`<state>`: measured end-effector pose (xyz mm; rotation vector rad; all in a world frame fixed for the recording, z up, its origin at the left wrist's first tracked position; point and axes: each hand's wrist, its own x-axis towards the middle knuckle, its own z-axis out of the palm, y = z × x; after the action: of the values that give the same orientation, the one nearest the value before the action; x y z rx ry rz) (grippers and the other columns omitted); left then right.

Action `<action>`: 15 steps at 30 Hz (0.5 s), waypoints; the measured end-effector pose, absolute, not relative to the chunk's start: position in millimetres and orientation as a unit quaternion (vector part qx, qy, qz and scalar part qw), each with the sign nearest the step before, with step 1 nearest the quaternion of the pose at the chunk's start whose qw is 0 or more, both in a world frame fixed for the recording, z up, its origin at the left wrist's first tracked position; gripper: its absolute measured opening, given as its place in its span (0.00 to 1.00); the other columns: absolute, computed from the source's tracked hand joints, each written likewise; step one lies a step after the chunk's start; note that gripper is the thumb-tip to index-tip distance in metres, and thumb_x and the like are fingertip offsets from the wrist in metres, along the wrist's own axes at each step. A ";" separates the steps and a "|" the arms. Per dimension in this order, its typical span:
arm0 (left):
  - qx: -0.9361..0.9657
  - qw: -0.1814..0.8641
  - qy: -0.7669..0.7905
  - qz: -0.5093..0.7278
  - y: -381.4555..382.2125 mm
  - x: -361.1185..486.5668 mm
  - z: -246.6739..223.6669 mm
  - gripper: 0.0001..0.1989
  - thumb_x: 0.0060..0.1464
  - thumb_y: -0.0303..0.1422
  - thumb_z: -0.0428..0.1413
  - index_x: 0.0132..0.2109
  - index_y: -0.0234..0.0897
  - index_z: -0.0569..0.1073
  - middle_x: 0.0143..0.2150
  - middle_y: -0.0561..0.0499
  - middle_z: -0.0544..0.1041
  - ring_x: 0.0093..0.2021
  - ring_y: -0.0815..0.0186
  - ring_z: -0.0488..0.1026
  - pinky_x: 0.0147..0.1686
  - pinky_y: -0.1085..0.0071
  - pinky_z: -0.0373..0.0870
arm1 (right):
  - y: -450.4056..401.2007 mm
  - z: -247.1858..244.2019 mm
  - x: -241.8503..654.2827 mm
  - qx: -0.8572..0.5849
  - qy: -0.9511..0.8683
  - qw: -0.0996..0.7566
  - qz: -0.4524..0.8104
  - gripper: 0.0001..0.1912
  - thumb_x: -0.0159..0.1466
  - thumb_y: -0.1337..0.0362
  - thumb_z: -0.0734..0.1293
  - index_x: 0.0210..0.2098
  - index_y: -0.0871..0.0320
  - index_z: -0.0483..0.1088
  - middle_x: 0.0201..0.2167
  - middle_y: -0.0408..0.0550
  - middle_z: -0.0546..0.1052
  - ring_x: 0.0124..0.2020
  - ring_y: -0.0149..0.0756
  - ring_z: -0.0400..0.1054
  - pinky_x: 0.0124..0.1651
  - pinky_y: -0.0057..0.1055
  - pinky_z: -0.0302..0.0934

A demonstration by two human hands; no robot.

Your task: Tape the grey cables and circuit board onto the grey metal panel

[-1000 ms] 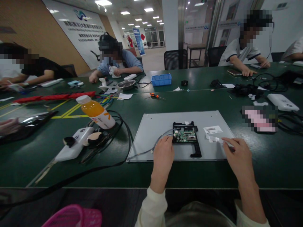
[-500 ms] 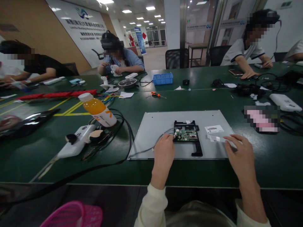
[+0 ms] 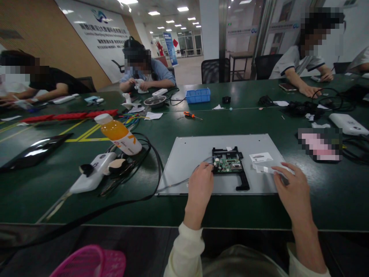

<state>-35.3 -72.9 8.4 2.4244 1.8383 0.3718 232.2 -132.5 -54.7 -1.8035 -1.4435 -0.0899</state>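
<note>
A grey metal panel lies flat on the table in front of me. On it sits a black plastic bracket carrying a green circuit board. My left hand is closed at the left edge of the bracket, fingertips beside a white connector; their exact hold is partly hidden. A thin grey cable runs under that hand towards the board. Between thumb and fingers, my right hand pinches a strip of whitish, translucent tape above the panel's right side, just below a white label.
Left of the panel stand an orange drink bottle, a white power bank and black cables. An orange screwdriver and a blue basket lie beyond. A blurred-out pink phone is at right. Co-workers sit across.
The bracket has turned slightly, its lower leg shifting right, and my left hand has moved a little right. At far left, another person's hand has left the glossy black object.
</note>
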 end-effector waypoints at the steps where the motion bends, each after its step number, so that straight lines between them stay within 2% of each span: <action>1: 0.788 0.038 0.602 0.120 -72.5 -34.4 8.6 0.14 0.61 0.24 0.47 0.48 0.38 0.75 0.49 0.47 0.75 0.44 0.63 0.75 0.44 0.70 0.71 | -132.1 -55.9 232.9 -0.712 -0.573 0.404 -0.034 0.17 0.64 0.56 0.60 0.43 0.57 0.75 0.51 0.57 0.69 0.52 0.49 0.62 0.55 0.51 0.58; 6: 0.780 0.047 0.616 0.103 -69.7 -34.9 14.4 0.14 0.61 0.25 0.48 0.46 0.39 0.77 0.46 0.47 0.77 0.43 0.63 0.75 0.43 0.70 0.70 | -132.2 -59.1 234.0 -0.713 -0.575 0.400 -0.027 0.17 0.64 0.55 0.60 0.43 0.56 0.75 0.52 0.56 0.69 0.52 0.49 0.62 0.55 0.51 0.57; 10: 0.767 0.024 0.622 0.153 -61.2 -50.1 23.1 0.14 0.61 0.23 0.47 0.43 0.36 0.77 0.43 0.46 0.77 0.44 0.63 0.75 0.47 0.70 0.69 | -133.0 -57.9 233.7 -0.717 -0.573 0.395 -0.023 0.17 0.65 0.55 0.60 0.44 0.55 0.75 0.52 0.56 0.69 0.52 0.48 0.62 0.55 0.50 0.58; 15: 0.735 -0.024 0.644 0.210 -44.1 -78.0 23.6 0.15 0.62 0.23 0.45 0.47 0.32 0.76 0.49 0.44 0.77 0.48 0.62 0.75 0.53 0.68 0.68 | -133.1 -56.1 233.6 -0.716 -0.574 0.396 -0.020 0.17 0.64 0.55 0.60 0.43 0.56 0.75 0.52 0.56 0.69 0.53 0.49 0.63 0.55 0.50 0.58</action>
<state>-78.0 -44.1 23.6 2.3449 2.0552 0.6700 233.6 -133.1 -56.1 -1.8155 -1.4550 -0.0499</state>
